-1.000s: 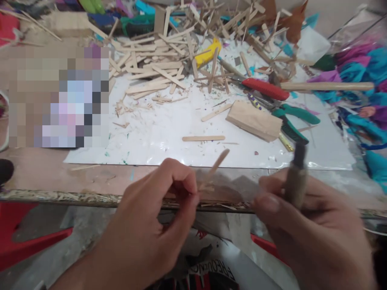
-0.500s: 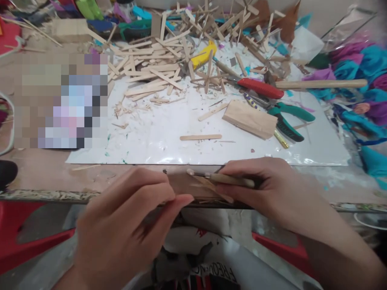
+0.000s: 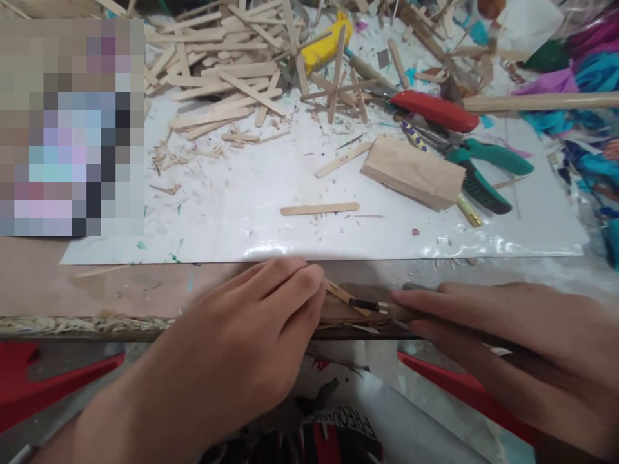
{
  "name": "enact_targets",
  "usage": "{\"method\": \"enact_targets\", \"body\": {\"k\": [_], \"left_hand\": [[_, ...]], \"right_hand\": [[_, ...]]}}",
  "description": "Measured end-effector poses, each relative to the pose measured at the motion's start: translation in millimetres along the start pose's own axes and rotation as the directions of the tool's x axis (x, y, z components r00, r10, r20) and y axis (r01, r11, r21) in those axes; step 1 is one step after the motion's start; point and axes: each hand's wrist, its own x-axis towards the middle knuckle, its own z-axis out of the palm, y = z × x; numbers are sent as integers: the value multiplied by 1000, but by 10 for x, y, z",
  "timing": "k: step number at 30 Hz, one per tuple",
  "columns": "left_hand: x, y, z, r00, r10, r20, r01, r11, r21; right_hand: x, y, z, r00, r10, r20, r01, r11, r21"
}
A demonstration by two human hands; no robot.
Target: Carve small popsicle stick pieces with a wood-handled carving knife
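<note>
My left hand (image 3: 261, 328) is closed at the table's front edge, its fingertips pinched on one end of a craft stick (image 3: 342, 293). The stick's other end slants down to the right over the wood. From the right, my right hand (image 3: 507, 335) grips a small wood-handled carving tool (image 3: 370, 305) with a metal ferrule. Its dark metal end points left and lies over or against the stick; I cannot tell if it cuts in. Most of the handle is hidden by my fingers. Beyond my hands, a single craft stick (image 3: 319, 209) lies on the white sheet (image 3: 242, 193).
Many loose craft sticks (image 3: 232, 84) are heaped at the back left. A wooden block (image 3: 413, 171), green-handled pliers (image 3: 488, 174), a red-handled tool (image 3: 432, 111) and a yellow object (image 3: 326, 44) lie on the right and behind. Shavings (image 3: 176, 154) are scattered about. A blurred-out patch covers the left.
My left hand has moved right and now pinches the stick's end. My right hand has shifted right and drawn the carving tool back along the stick. The view has moved closer to the table.
</note>
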Motion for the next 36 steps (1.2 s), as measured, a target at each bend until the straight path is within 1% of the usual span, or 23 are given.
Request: {"method": "enact_targets", "body": {"k": [3,7,11,17,20,23,25,28,32,36], "left_hand": [[-108,44,30,999,-25,27,25,1000,-2],[-276,101,54,995,-98,28,100,992,-71],[-345,121,82,991,-126,50,130,988,-87],[-318,155,115,989,-148,4,147,982,-114],[-280,169,114,984,-178,-32,171,974,-151],[-262,169,117,983,-182,-35,172,965,-197],[-268,169,126,982,-183,-37,171,961,-216],[-291,175,144,981,-190,-36,177,958,-225],[-297,186,140,980,-197,-13,188,950,-249],[-248,184,108,980,-200,-19,189,949,-250]], "right_hand": [[-13,-27,65,1000,-10,20,10,1000,3],[69,-36,128,999,-33,25,32,999,41],[155,-11,157,997,-64,34,63,997,43],[195,-10,144,995,-42,93,35,997,70],[238,-15,105,990,-69,125,64,997,38],[294,-6,49,989,-60,136,58,998,20],[324,4,25,989,-45,142,40,998,38],[326,27,31,992,-20,122,15,999,37],[231,96,85,997,67,30,-65,995,-74],[159,196,103,997,69,32,-66,995,-80]]}}
